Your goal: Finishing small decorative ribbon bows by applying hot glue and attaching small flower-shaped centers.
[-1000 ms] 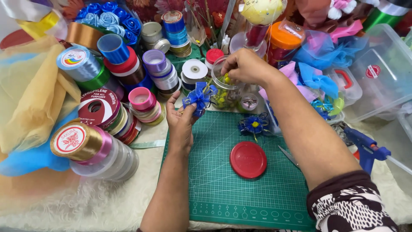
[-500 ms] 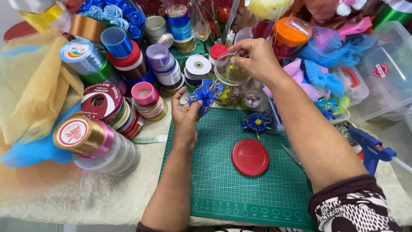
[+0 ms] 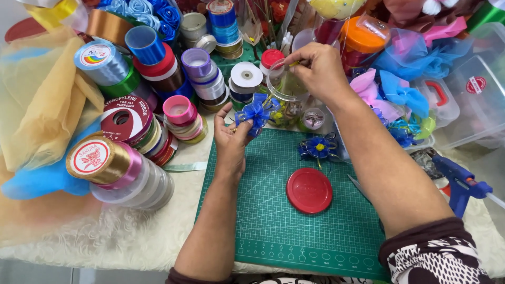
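Observation:
My left hand [image 3: 231, 138] holds a small blue ribbon flower [image 3: 257, 112] at the far edge of the green cutting mat [image 3: 294, 215]. My right hand [image 3: 315, 69] reaches over the open mouth of a clear jar [image 3: 284, 84], fingertips pinched together on something small and yellowish that I cannot make out. A second blue ribbon flower [image 3: 317, 148] lies on the mat near the jar. The round red lid [image 3: 309, 190] rests flat on the mat between my forearms.
Many ribbon spools [image 3: 142, 121] crowd the left and far side. Yellow mesh fabric [image 3: 42, 94] lies at the left. A blue glue gun [image 3: 460, 181] sits at the right, beside clear plastic boxes [image 3: 473, 100] and pink and blue bows [image 3: 394, 92].
My right hand stays at the jar's mouth, fingers pinching there. My left hand with the blue flower has barely shifted. The view has moved slightly.

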